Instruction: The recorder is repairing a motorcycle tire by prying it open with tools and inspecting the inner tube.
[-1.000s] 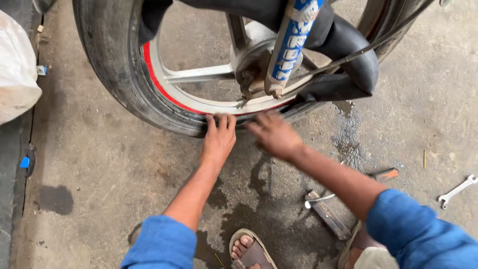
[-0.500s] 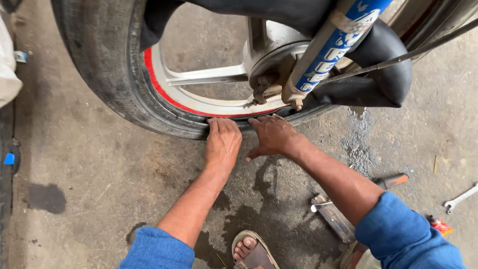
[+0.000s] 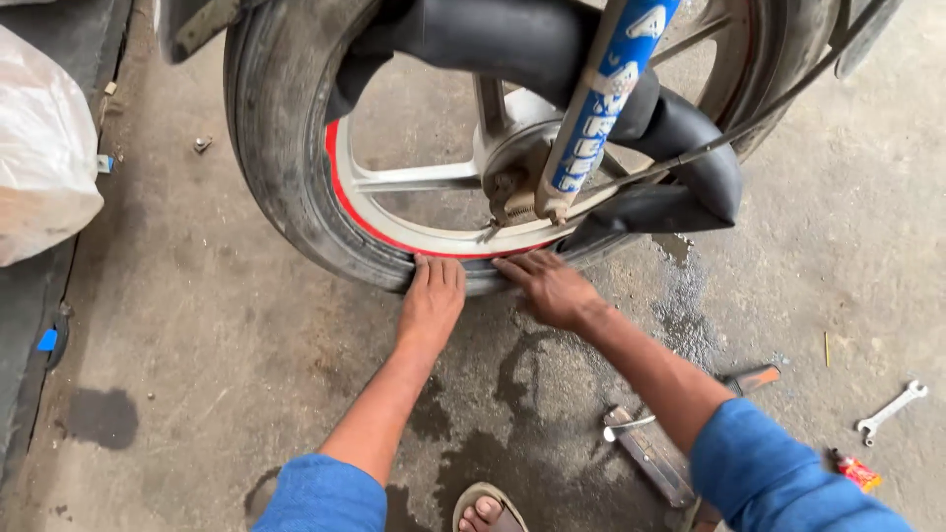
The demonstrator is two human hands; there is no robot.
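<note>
A motorcycle front wheel stands on the concrete floor: a worn black tyre (image 3: 281,187) on a silver spoked rim (image 3: 414,177) with a red edge stripe. A black inner tube (image 3: 690,158) bulges out of the wheel beside the blue fork leg (image 3: 601,108). My left hand (image 3: 434,300) lies flat with its fingers pressed on the tyre's bottom sidewall, next to the rim. My right hand (image 3: 547,286) presses the same sidewall just to the right, fingers spread. Neither hand holds a tool.
A flat metal tyre lever (image 3: 645,453) and an orange-handled tool (image 3: 754,377) lie under my right forearm. A silver spanner (image 3: 892,411) and a small red packet (image 3: 855,471) lie at right. A white plastic bag (image 3: 44,167) sits at left. My sandalled foot (image 3: 488,512) shows below.
The view has shifted so the wheel sits further right and closer. Both hands stay pressed on the tyre's lower sidewall, the right one now a little further apart from the left.
</note>
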